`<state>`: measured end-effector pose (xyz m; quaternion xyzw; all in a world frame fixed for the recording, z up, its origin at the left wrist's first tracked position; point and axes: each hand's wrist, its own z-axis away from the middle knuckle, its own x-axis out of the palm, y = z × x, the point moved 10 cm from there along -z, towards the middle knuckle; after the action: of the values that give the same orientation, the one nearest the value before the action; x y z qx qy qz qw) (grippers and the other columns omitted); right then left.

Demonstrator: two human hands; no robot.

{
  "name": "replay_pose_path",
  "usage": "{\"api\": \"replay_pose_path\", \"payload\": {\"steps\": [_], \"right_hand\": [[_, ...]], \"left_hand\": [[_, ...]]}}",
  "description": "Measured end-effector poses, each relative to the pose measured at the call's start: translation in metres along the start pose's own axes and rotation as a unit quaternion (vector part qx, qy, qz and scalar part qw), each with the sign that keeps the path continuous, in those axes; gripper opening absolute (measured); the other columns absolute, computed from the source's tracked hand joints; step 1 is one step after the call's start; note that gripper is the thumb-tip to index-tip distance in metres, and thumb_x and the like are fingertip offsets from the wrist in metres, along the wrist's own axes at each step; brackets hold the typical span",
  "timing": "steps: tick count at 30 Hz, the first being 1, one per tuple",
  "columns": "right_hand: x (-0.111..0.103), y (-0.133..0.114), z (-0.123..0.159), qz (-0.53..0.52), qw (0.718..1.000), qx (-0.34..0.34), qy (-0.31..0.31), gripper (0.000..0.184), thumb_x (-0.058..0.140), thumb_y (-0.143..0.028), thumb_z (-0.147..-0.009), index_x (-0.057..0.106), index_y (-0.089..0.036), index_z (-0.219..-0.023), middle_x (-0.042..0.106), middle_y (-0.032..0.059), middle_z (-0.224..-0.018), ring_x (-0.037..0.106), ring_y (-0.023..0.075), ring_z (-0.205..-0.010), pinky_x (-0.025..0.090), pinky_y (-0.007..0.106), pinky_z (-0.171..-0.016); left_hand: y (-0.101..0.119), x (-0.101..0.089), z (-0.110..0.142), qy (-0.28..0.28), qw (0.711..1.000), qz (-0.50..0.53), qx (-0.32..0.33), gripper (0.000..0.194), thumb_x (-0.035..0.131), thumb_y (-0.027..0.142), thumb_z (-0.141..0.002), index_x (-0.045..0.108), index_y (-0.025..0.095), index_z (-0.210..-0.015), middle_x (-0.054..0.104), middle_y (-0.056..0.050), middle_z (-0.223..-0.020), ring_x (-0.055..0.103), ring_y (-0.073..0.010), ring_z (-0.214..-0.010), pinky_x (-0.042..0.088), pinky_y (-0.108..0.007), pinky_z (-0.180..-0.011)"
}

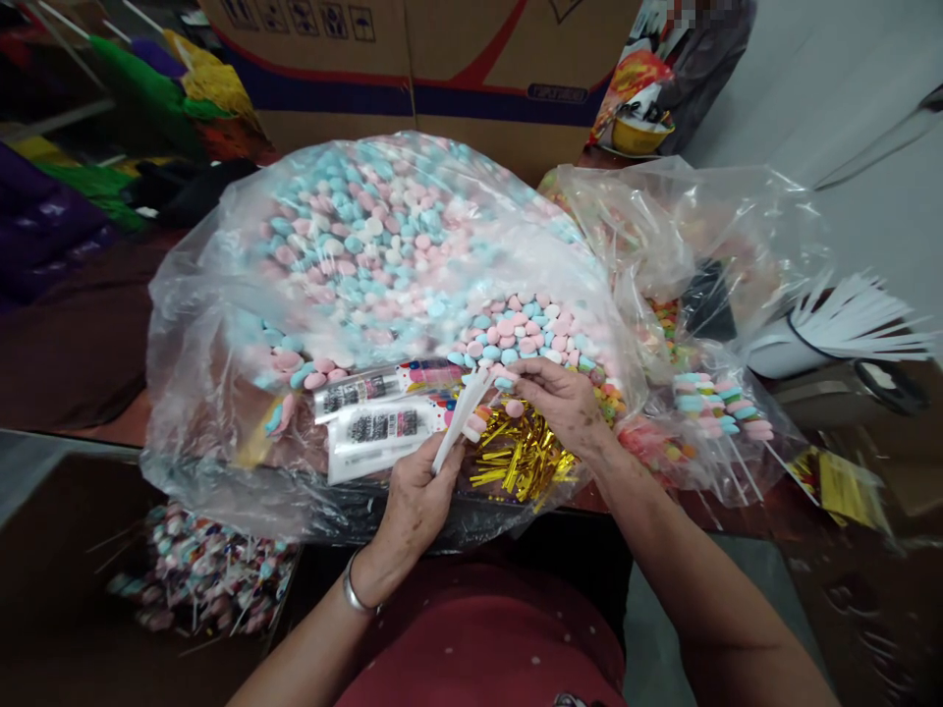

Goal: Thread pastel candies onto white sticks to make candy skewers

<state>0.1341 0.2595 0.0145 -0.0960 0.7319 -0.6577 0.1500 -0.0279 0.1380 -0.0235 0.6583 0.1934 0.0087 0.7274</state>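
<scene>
My left hand is closed around a white stick that carries a few pastel candy pieces near its upper end. My right hand pinches a pink candy at the tip of that stick. Both hands work above a pile of gold twist ties. Just behind them lies a huge clear bag full of pink, blue and white candies. Printed clear wrappers lie left of the stick.
A second clear bag at the right holds finished candy skewers. A bundle of white sticks fans out at the far right. More wrapped skewers lie low at the left. A cardboard box stands behind.
</scene>
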Motion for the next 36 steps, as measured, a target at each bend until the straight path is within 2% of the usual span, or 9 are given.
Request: {"api": "replay_pose_path", "payload": {"steps": [8, 12, 17, 24, 30, 33, 36], "right_hand": [[0.002, -0.012, 0.002, 0.057, 0.996, -0.062, -0.005, 0.020, 0.072, -0.036, -0.081, 0.077, -0.026, -0.097, 0.068, 0.0008, -0.089, 0.062, 0.0111, -0.073, 0.053, 0.024, -0.061], [0.007, -0.012, 0.006, 0.043, 0.995, -0.091, -0.010, 0.020, 0.069, -0.035, -0.084, 0.077, -0.025, -0.100, 0.069, 0.0019, -0.090, 0.061, 0.0101, -0.068, 0.053, 0.023, -0.057], [0.015, -0.024, 0.014, 0.097, 0.984, -0.150, 0.002, 0.018, 0.065, -0.028, -0.088, 0.077, -0.027, -0.100, 0.073, 0.0031, -0.095, 0.067, 0.0144, -0.084, 0.056, 0.030, -0.078], [0.025, -0.014, 0.020, 0.134, 0.985, -0.105, -0.011, 0.019, 0.061, -0.034, -0.090, 0.077, -0.027, -0.098, 0.075, 0.0033, -0.099, 0.069, 0.0184, -0.094, 0.054, 0.036, -0.091], [0.043, -0.013, 0.034, 0.173, 0.976, -0.121, -0.051, 0.021, 0.057, -0.030, -0.092, 0.076, -0.026, -0.103, 0.076, 0.0034, -0.102, 0.070, 0.0179, -0.093, 0.056, 0.034, -0.088], [0.033, -0.021, 0.038, 0.227, 0.960, -0.147, -0.073, 0.028, 0.051, -0.027, -0.095, 0.072, -0.027, -0.114, 0.074, 0.0035, -0.112, 0.069, 0.0190, -0.100, 0.055, 0.035, -0.093], [-0.006, -0.032, 0.034, 0.354, 0.920, -0.163, -0.026, 0.029, 0.047, -0.023, -0.096, 0.070, -0.026, -0.114, 0.071, 0.0051, -0.114, 0.065, 0.0211, -0.105, 0.052, 0.038, -0.096]], "left_hand": [[-0.002, 0.000, 0.002, 0.018, 0.999, 0.009, 0.031, 0.028, 0.054, 0.035, -0.087, 0.074, 0.015, -0.090, 0.051, 0.003, -0.060, 0.041, -0.0119, -0.056, 0.039, -0.023, -0.057], [0.001, 0.000, 0.003, 0.026, 0.999, 0.007, 0.035, 0.029, 0.054, 0.035, -0.088, 0.074, 0.015, -0.092, 0.058, 0.001, -0.065, 0.048, -0.0132, -0.060, 0.042, -0.024, -0.060], [0.001, 0.000, 0.004, 0.033, 0.999, 0.006, 0.032, 0.031, 0.056, 0.040, -0.087, 0.074, 0.015, -0.089, 0.061, -0.001, -0.064, 0.053, -0.0161, -0.063, 0.044, -0.025, -0.060], [-0.006, -0.003, 0.007, 0.044, 0.999, -0.004, 0.014, 0.029, 0.059, 0.041, -0.085, 0.075, 0.016, -0.088, 0.061, -0.001, -0.063, 0.054, -0.0172, -0.064, 0.042, -0.025, -0.056], [-0.012, -0.002, 0.006, 0.040, 0.999, 0.001, -0.011, 0.032, 0.060, 0.046, -0.085, 0.071, 0.017, -0.077, 0.054, 0.000, -0.057, 0.050, -0.0164, -0.061, 0.039, -0.024, -0.054], [-0.023, 0.001, 0.005, 0.032, 0.999, 0.017, -0.034, 0.034, 0.061, 0.049, -0.084, 0.071, 0.017, -0.079, 0.053, 0.002, -0.059, 0.046, -0.0144, -0.059, 0.038, -0.024, -0.054], [-0.030, 0.005, 0.003, 0.018, 0.998, 0.043, -0.042, 0.036, 0.063, 0.051, -0.083, 0.071, 0.016, -0.081, 0.052, 0.003, -0.060, 0.043, -0.0129, -0.057, 0.037, -0.024, -0.053]]}}
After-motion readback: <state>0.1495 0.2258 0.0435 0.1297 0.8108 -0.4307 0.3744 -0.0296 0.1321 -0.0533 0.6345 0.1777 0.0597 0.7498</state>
